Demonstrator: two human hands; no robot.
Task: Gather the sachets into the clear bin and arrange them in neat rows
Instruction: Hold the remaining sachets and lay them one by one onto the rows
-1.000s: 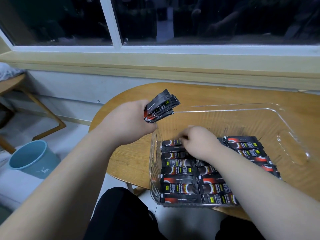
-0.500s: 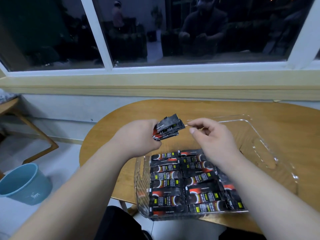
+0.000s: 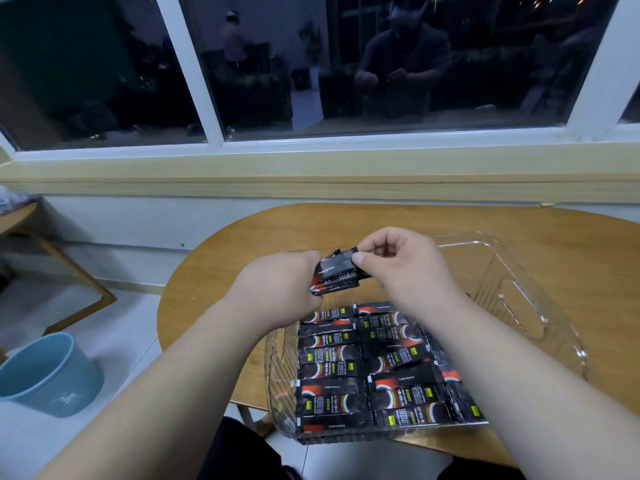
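Observation:
A clear plastic bin sits on the round wooden table. Black and red sachets lie in two rows across its near half; its far half shows bare plastic. My left hand holds a small stack of sachets above the bin's far left corner. My right hand pinches the top sachet of that stack between thumb and forefinger. My right forearm hides the right ends of the sachets in the bin.
A blue bucket stands on the floor at the left. A wooden chair frame is beyond it. A window sill and a dark window run along the back. The near edge of the bin overhangs the table.
My right hand rose out of the bin and came to the stack in my left hand, where it now pinches the top sachet. The camera tilted upward.

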